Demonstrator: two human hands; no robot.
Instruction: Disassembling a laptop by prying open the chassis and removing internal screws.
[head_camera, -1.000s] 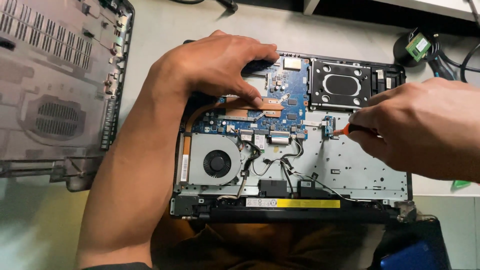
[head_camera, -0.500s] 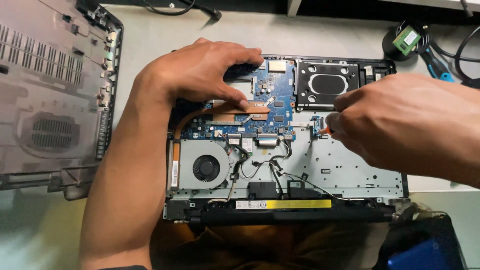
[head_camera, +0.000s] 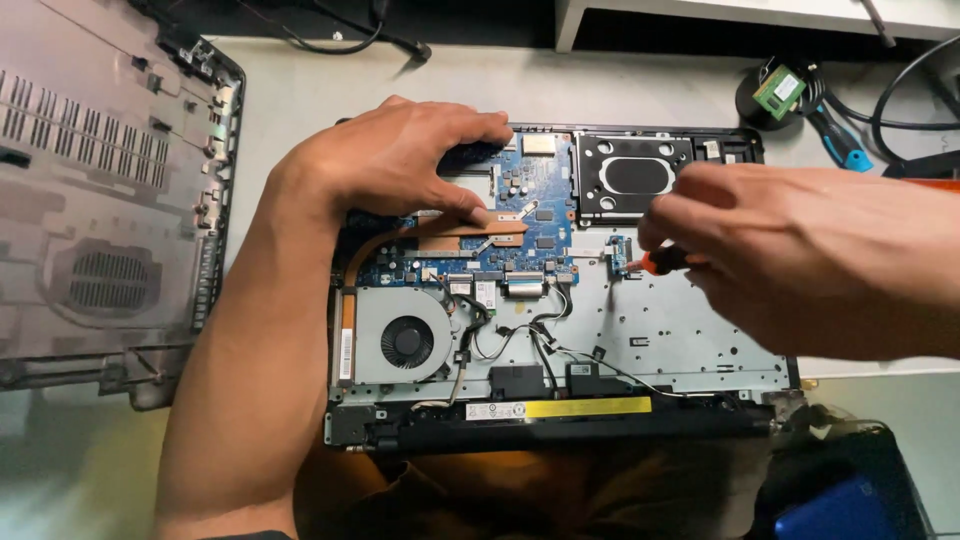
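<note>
An opened laptop base (head_camera: 690, 335) lies on the table with its blue circuit board (head_camera: 530, 200), round cooling fan (head_camera: 400, 340) and copper heat pipe (head_camera: 470, 232) exposed. My left hand (head_camera: 400, 160) rests flat on the board, fingertips on the copper pipe. My right hand (head_camera: 790, 250) grips an orange-handled screwdriver (head_camera: 660, 262), its tip at a small blue board (head_camera: 618, 250) right of the main board. An empty black drive bay (head_camera: 635, 178) sits just above that spot.
The removed grey bottom cover (head_camera: 100, 200) lies at the left. Black cables (head_camera: 330, 40) run along the back. A small green module (head_camera: 778, 92) on a round black object and a blue-handled tool (head_camera: 845, 145) sit at the back right. A blue object (head_camera: 845, 500) lies bottom right.
My right hand has shifted slightly left with the screwdriver toward the small blue board. The left hand stays on the circuit board.
</note>
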